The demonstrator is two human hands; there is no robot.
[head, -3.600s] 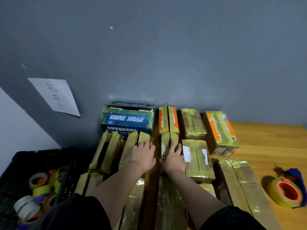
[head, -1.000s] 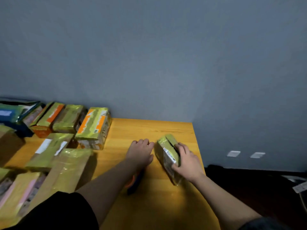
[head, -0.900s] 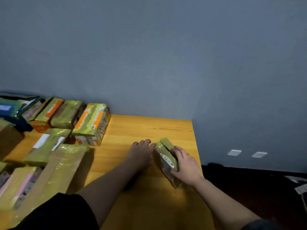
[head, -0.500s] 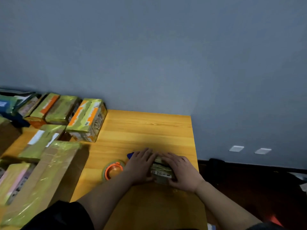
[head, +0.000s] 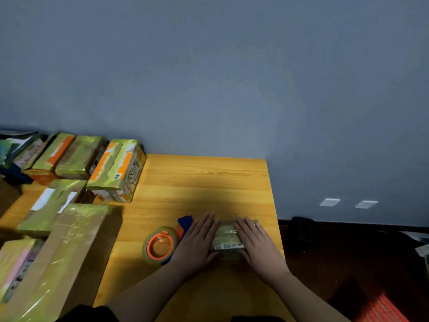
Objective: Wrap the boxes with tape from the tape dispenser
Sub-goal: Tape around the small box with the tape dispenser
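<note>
A small box point(head: 226, 238) wrapped in yellowish tape lies flat near the right edge of the wooden table point(head: 204, 182). My left hand point(head: 197, 245) rests on its left side with fingers straight. My right hand point(head: 257, 247) lies on its right side, fingers also straight. Just left of my left hand sits the tape dispenser point(head: 162, 244), a roll on an orange core with a blue handle partly hidden under my hand.
Several taped boxes point(head: 116, 170) crowd the table's left side, with a large brown carton point(head: 62, 254) at the front left. The table's right edge drops to a dark floor point(head: 348, 263). A grey wall point(head: 209, 77) stands behind the table.
The small box went from standing on edge in my right hand to lying flat under both hands. My left hand has come off the tape dispenser, which now shows.
</note>
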